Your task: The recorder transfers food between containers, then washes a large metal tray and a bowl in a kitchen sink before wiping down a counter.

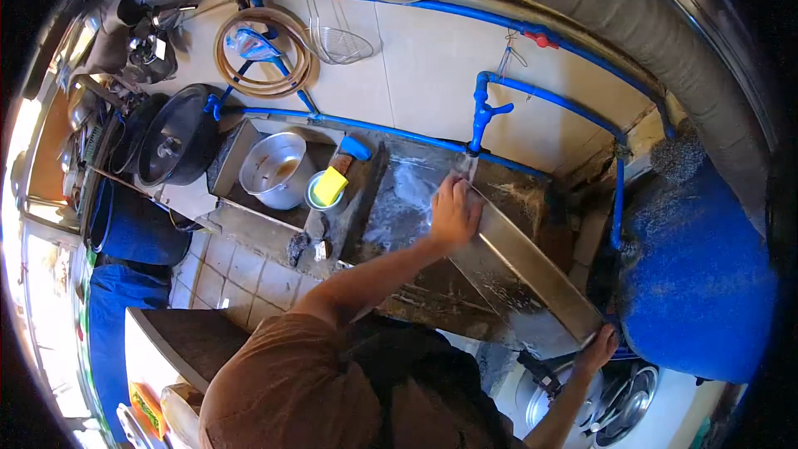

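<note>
My left hand (456,211) grips the upper end of a long rectangular metal tray (530,262), just below a blue pipe tap (483,109) with water running from it. At the tray's lower right end, my right hand (597,348) holds the corner. The tray is tilted on its side over a wet concrete sink (399,199). To the left, a yellow sponge (330,186) lies on a small metal bowl, beside a dented aluminium pot (274,168).
A blue plastic barrel (698,274) stands at the right. Black basins (177,137) lean at the left. A coiled hose (265,53) and a wire strainer (341,45) hang on the wall. Metal pots and lids (629,399) sit at the lower right.
</note>
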Motion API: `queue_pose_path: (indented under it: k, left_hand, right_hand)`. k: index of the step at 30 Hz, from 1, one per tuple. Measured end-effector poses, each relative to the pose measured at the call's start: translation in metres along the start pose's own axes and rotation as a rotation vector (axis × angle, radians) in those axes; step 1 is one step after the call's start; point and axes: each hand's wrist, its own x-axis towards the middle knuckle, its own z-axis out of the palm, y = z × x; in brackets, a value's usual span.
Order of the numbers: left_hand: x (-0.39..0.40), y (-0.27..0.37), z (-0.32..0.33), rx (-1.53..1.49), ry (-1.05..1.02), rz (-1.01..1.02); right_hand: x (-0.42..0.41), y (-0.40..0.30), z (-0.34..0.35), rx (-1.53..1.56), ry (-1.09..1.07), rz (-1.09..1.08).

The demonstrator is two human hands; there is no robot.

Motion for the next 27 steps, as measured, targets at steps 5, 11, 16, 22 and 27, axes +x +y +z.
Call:
queue_pose_path:
  k: [5,11,16,22,27]
  left_hand:
    - [0.019,-0.082,0.0,-0.43,-0.094,-0.801]
    - [-0.001,-0.097,-0.024,-1.154,-0.337,-0.955]
    - [-0.003,-0.172,-0.045,-0.981,-0.218,-0.91]
    - [0.053,-0.159,-0.092,-0.978,-0.339,-0.818]
    - [0.082,-0.15,-0.132,-0.837,-0.318,-0.747]
  right_hand:
    - [0.021,0.01,0.014,0.198,0.04,-0.08]
    - [0.026,0.03,0.019,0.475,-0.148,0.048]
    - [0.038,0.045,0.099,0.635,-0.118,0.127]
    - [0.057,0.042,0.171,0.979,-0.171,0.461]
    - [0.085,0.059,0.222,1.162,-0.332,0.595]
